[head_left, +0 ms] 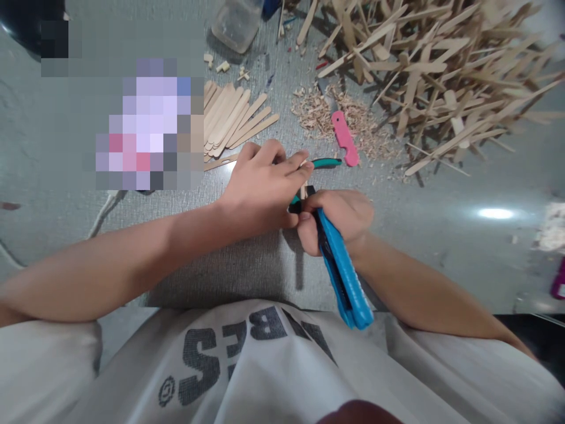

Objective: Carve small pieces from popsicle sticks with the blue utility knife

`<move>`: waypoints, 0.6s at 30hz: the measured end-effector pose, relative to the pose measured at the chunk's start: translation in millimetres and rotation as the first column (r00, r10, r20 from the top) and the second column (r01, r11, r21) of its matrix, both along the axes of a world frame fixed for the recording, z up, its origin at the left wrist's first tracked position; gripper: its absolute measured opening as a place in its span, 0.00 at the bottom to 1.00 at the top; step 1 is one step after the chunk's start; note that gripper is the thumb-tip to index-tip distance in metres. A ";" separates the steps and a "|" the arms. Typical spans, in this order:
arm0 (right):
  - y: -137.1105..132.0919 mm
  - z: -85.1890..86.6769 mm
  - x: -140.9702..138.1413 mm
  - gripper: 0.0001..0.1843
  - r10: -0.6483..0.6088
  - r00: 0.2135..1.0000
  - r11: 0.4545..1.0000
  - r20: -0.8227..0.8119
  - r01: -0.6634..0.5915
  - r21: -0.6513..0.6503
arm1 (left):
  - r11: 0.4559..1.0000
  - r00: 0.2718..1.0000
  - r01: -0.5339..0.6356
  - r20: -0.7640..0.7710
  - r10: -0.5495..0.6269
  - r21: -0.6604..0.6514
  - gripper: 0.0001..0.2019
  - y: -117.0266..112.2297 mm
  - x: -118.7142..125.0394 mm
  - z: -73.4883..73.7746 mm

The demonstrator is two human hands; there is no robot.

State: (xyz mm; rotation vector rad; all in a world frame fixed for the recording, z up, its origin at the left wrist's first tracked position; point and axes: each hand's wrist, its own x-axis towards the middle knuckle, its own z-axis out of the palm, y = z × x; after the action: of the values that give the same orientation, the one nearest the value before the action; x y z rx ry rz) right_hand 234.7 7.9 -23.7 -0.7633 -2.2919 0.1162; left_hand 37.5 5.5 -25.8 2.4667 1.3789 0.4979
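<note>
My right hand (346, 215) is closed around a blue utility knife (342, 265), its black front end pointing away from me and its rear end toward my shirt. My left hand (267, 182) bends over just beside it, fingers pinched on a small pale wooden stick (303, 191) that meets the knife's front end. Most of that stick is hidden by the fingers. Under and beside my left hand show the teal and black handles of a tool (326, 163), perhaps pliers; its head is covered.
Flat craft sticks (229, 115) lie fanned beyond my left hand. A pink-handled folding knife (345, 138) rests by wood shavings (366, 121). A large heap of sticks (424, 76) fills the far right. A clear plastic container (237, 25) stands at the back; a pixelated patch covers the left.
</note>
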 end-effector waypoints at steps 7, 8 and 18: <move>-1.9 0.3 0.8 0.09 -0.016 1.000 1.000 0.001 0.016 0.003 | 1.000 1.000 -0.002 0.003 0.002 -0.026 0.30 0.3 0.1 1.1; -2.0 0.2 1.2 0.09 -0.018 1.000 1.000 0.001 0.018 0.003 | 1.000 1.000 0.000 0.004 0.000 -0.029 0.31 0.6 0.0 0.3; 0.3 2.7 2.5 0.08 0.029 1.000 0.999 -0.007 -0.029 -0.023 | 0.999 0.996 -0.021 0.083 0.023 -0.026 0.39 2.5 -1.1 -7.5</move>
State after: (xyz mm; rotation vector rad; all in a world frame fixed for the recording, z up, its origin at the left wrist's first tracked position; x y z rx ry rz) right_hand 237.2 8.3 -21.0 -0.7404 -2.2998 0.1589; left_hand 36.4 8.0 -33.3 2.3851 1.3729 0.5785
